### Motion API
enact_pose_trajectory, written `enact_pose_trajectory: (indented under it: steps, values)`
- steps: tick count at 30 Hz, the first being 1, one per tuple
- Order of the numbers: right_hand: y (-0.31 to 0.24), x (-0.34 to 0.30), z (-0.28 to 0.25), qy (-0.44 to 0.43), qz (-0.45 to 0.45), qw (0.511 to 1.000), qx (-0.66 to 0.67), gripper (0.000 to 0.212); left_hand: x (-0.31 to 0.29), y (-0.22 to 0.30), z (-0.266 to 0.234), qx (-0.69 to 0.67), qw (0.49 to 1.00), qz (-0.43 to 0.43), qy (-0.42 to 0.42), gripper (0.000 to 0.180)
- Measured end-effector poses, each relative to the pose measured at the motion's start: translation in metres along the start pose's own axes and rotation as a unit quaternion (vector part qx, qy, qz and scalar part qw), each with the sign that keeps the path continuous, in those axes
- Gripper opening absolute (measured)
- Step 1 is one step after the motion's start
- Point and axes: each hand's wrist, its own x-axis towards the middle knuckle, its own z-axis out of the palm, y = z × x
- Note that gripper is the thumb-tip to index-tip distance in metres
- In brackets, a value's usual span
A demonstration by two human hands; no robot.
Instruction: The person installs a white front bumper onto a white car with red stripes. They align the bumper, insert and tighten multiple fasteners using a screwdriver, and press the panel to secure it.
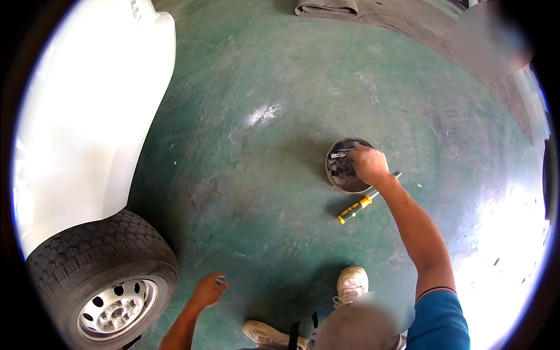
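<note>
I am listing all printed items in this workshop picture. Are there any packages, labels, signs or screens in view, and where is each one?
None can be made out: no package, label, sign or screen.
The nearest thing to a container is a round dark metal bowl of small parts on the green floor, under the right hand.
A yellow-and-black handled screwdriver lies beside it.

The person wears a blue short-sleeved shirt; its right sleeve (438, 312) ends above the elbow in a narrow trim of dark and pale stripes. Both forearms are bare, with no watch, band or glove on the right hand (368, 164) or the left hand (209, 290). On the feet are pale, scuffed lace-up sneakers (350, 284), off-white with worn soles. A dark strap (293, 333) hangs near the legs.
</note>
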Motion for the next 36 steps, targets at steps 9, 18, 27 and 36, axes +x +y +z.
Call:
enact_pose_trajectory:
  steps: [9,18,27,36]
  values:
    - [-0.007,-0.005,0.020,-0.045,0.004,0.998,-0.037,0.015,0.003,0.010,0.000,0.057,0.998,0.008,-0.023,0.040]
    - [-0.072,-0.064,-0.028,0.048,-0.117,0.966,0.226,0.012,0.005,0.046,0.015,-0.209,0.977,-0.001,-0.044,0.037]
    - [-0.195,-0.124,-0.009,0.047,-0.278,0.875,0.393,0.016,0.026,0.161,0.014,-0.440,0.881,-0.011,-0.174,0.039]
    - [-0.185,-0.127,-0.019,0.011,-0.225,0.906,0.358,0.028,0.022,0.130,0.010,-0.493,0.851,0.003,-0.181,0.020]
